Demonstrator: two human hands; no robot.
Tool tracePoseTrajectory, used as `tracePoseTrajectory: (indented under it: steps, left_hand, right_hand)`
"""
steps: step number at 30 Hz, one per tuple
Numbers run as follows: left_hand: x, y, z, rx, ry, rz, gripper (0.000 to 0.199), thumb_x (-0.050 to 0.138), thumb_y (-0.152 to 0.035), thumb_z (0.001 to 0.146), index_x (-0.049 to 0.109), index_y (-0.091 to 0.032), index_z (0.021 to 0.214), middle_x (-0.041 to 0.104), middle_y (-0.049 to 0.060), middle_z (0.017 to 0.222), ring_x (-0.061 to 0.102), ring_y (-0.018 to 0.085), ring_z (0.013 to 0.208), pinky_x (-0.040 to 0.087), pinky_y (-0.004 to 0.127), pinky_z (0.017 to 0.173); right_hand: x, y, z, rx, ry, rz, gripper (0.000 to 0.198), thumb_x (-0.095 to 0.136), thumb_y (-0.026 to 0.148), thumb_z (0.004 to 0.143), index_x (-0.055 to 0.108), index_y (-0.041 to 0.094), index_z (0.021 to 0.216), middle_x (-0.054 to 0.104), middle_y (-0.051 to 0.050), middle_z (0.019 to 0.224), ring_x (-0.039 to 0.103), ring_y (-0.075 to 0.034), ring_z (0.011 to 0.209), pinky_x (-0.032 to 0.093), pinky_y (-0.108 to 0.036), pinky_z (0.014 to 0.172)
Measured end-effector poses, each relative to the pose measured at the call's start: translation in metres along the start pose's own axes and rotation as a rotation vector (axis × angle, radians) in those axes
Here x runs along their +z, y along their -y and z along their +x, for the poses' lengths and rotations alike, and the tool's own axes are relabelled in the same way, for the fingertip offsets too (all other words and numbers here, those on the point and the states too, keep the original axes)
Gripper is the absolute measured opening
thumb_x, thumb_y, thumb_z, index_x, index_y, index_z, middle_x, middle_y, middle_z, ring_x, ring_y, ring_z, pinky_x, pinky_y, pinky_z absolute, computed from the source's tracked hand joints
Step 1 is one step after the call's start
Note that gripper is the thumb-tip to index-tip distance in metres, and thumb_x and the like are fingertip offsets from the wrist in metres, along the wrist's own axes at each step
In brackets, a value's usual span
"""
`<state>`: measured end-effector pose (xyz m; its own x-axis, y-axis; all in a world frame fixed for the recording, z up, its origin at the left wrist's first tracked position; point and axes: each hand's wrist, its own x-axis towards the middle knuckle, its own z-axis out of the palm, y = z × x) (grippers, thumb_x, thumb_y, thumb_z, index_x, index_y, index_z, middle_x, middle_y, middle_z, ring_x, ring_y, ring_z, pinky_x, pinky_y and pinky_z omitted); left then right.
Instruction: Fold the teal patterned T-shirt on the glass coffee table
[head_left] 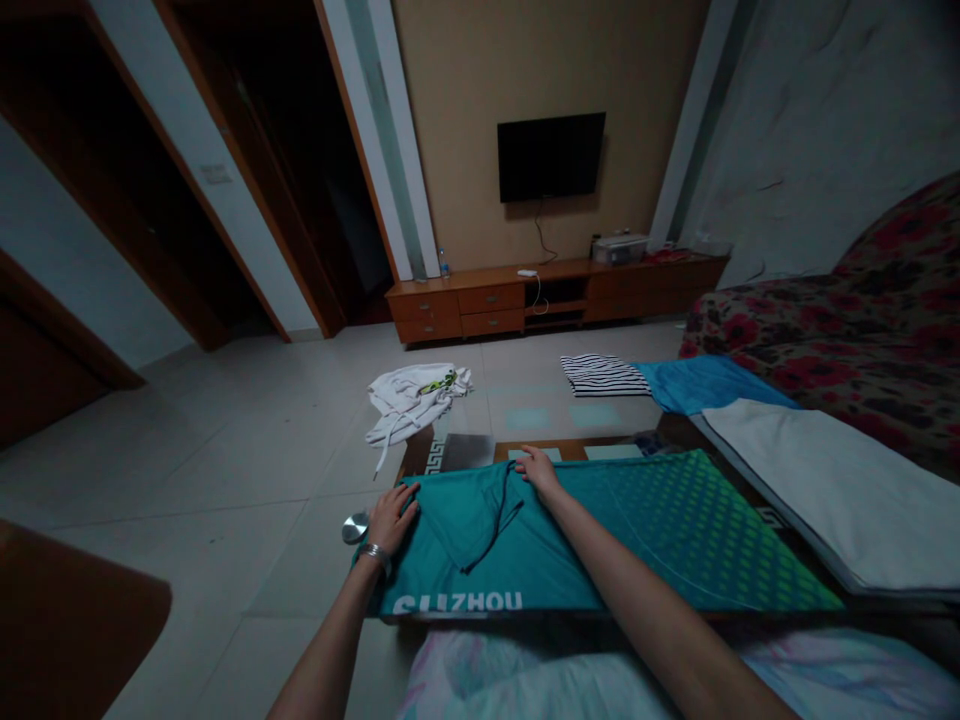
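A teal hooded garment (600,540) with white lettering along its near hem lies spread flat over a low glass-topped table (480,450). My left hand (390,518) rests flat on its left end, fingers spread, a bracelet on the wrist. My right hand (537,470) presses down on the garment's far edge, just beside the folded hood and its dark drawstring (491,528). Neither hand holds anything.
A folded white cloth (825,490), a blue one (705,382) and a striped one (604,374) lie to the right. A white garment (409,400) is on the tiled floor. A floral sofa (847,310) stands right, a TV cabinet (555,292) far back.
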<state>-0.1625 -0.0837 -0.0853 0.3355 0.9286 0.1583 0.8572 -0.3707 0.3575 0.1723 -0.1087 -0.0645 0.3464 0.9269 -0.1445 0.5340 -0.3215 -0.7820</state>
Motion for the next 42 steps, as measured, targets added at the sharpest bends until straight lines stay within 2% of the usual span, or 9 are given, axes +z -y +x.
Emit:
tracePoseTrajectory:
  steps: [3,9,14,17,24,28,32,36,42]
  left_hand:
    - [0.003,0.001,0.001,0.003,-0.003,0.003,0.045,0.044,-0.037,0.090,0.053,-0.022,0.132,0.056,0.010,0.131,0.047,0.025,0.122,0.037,0.045,0.104]
    - [0.004,0.002,0.000,0.018,0.003,0.017,0.046,0.045,-0.037,0.090,0.052,-0.024,0.133,0.055,0.010,0.131,0.047,0.024,0.122,0.037,0.044,0.103]
    - [0.002,0.000,0.000,0.023,0.025,0.037,0.043,0.046,-0.037,0.089,0.056,-0.025,0.129,0.054,0.009,0.133,0.045,0.026,0.123,0.037,0.046,0.103]
    - [0.002,0.000,0.000,0.022,0.031,0.039,0.042,0.046,-0.037,0.089,0.058,-0.024,0.127,0.053,0.010,0.133,0.044,0.027,0.124,0.036,0.047,0.103]
    - [0.003,0.000,0.000,0.010,0.020,0.006,0.041,0.047,-0.038,0.088,0.060,-0.025,0.125,0.054,0.009,0.133,0.045,0.027,0.122,0.037,0.047,0.103]
    - [0.002,-0.001,0.000,0.003,0.011,-0.038,0.042,0.048,-0.040,0.087,0.061,-0.024,0.124,0.055,0.009,0.132,0.046,0.028,0.122,0.037,0.049,0.103]
    - [-0.001,-0.002,0.001,-0.005,-0.011,-0.095,0.045,0.048,-0.040,0.087,0.058,-0.020,0.126,0.058,0.009,0.128,0.048,0.027,0.122,0.037,0.046,0.104]
    - [-0.005,0.000,0.002,-0.031,-0.038,-0.150,0.044,0.044,-0.036,0.088,0.054,-0.016,0.126,0.061,0.010,0.124,0.055,0.023,0.116,0.043,0.040,0.100]
    - [-0.007,-0.004,0.001,-0.084,-0.046,-0.130,0.055,0.049,-0.023,0.084,0.039,-0.013,0.137,0.062,0.011,0.116,0.058,0.020,0.110,0.046,0.036,0.097]
  right_hand:
    - [-0.001,-0.004,0.001,0.000,-0.019,-0.012,0.044,0.038,0.010,0.083,0.055,0.012,0.123,0.070,-0.010,0.093,0.068,-0.015,0.074,0.051,-0.023,0.062]
    - [-0.004,0.002,-0.015,-0.184,-0.007,-0.104,0.040,0.040,0.011,0.085,0.064,0.020,0.115,0.067,-0.008,0.107,0.061,-0.018,0.098,0.045,-0.029,0.088]
    - [-0.006,0.014,-0.035,-0.657,0.219,-0.331,0.061,0.045,-0.003,0.071,0.061,0.027,0.123,0.055,-0.006,0.130,0.043,-0.019,0.120,0.033,-0.032,0.098]
    - [-0.013,0.014,-0.040,-0.819,0.342,-0.447,0.069,0.044,-0.005,0.068,0.057,0.026,0.128,0.061,-0.006,0.121,0.045,-0.020,0.112,0.033,-0.033,0.093]
    - [-0.046,-0.005,-0.031,-0.493,0.290,-0.363,0.037,0.046,0.000,0.069,0.073,0.020,0.082,0.069,-0.004,0.088,0.055,-0.019,0.095,0.035,-0.027,0.085]
    - [-0.037,-0.009,-0.039,-0.246,0.176,-0.348,0.032,0.044,0.012,0.083,0.068,0.017,0.103,0.070,-0.009,0.098,0.062,-0.020,0.091,0.040,-0.026,0.078]
    - [-0.010,-0.006,-0.057,-0.155,0.062,-0.411,0.041,0.053,0.036,0.087,0.057,0.013,0.120,0.066,-0.018,0.109,0.062,-0.027,0.100,0.043,-0.032,0.078]
    - [0.008,-0.005,-0.063,-0.130,0.038,-0.393,0.049,0.061,0.029,0.080,0.052,0.014,0.126,0.066,-0.016,0.112,0.062,-0.027,0.104,0.044,-0.033,0.083]
    - [0.016,-0.011,-0.049,-0.059,0.022,-0.072,0.047,0.059,0.020,0.078,0.053,0.014,0.124,0.066,-0.013,0.111,0.061,-0.022,0.107,0.046,-0.029,0.089]
